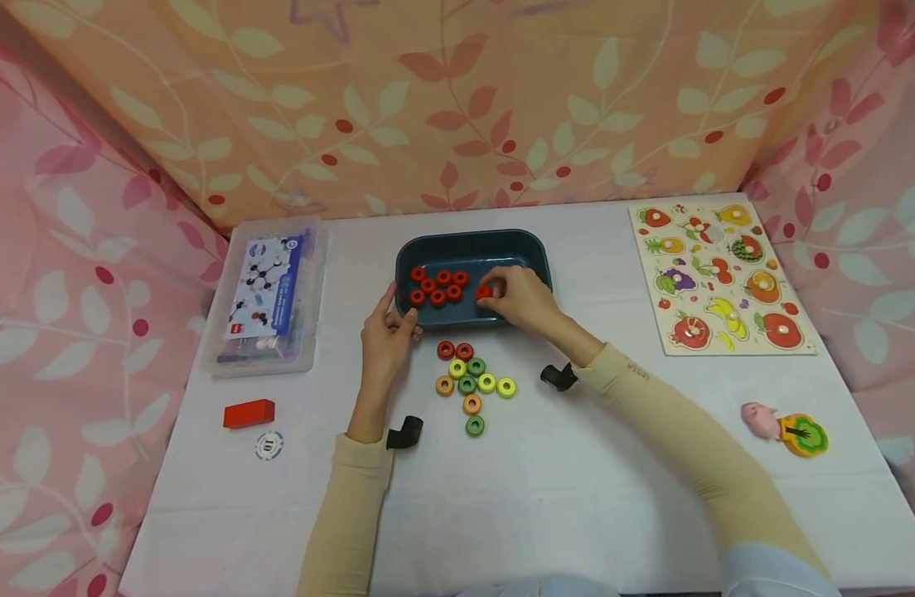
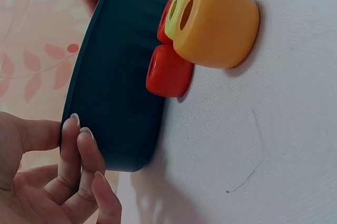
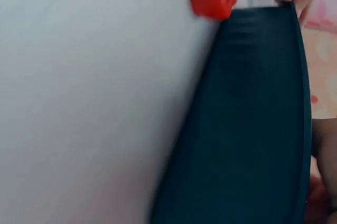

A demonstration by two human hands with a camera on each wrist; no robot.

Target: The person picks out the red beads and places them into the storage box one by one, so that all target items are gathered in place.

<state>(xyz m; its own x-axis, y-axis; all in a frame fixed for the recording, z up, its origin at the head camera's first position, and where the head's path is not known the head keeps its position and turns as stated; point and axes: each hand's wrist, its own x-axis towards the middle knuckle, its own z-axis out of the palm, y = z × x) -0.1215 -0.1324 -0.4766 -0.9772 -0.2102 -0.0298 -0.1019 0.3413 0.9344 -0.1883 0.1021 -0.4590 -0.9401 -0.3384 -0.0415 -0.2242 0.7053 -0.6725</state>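
A dark teal tray (image 1: 502, 240) stands at the back middle of the table, with several red ring beads (image 1: 438, 297) lying in its left part. My left hand (image 1: 386, 344) holds the tray's front left corner, its fingertips (image 2: 87, 134) at the rim in the left wrist view. Reaching over the front wall, my right hand (image 1: 525, 297) pinches a red bead (image 1: 484, 292) inside the tray. In the right wrist view the tray wall hides most of this hand. In front of the tray lie loose beads: red (image 1: 464, 351), yellow (image 1: 486, 382), green (image 1: 475, 425) and orange (image 1: 472, 404).
To the left are a clear plastic case (image 1: 308, 332), a red block (image 1: 249, 414) and a round number chip (image 1: 269, 445). A fruit puzzle board (image 1: 726, 282) lies at the back right. Before it are a pink pig figure (image 1: 760, 419) and a tree piece (image 1: 804, 435).
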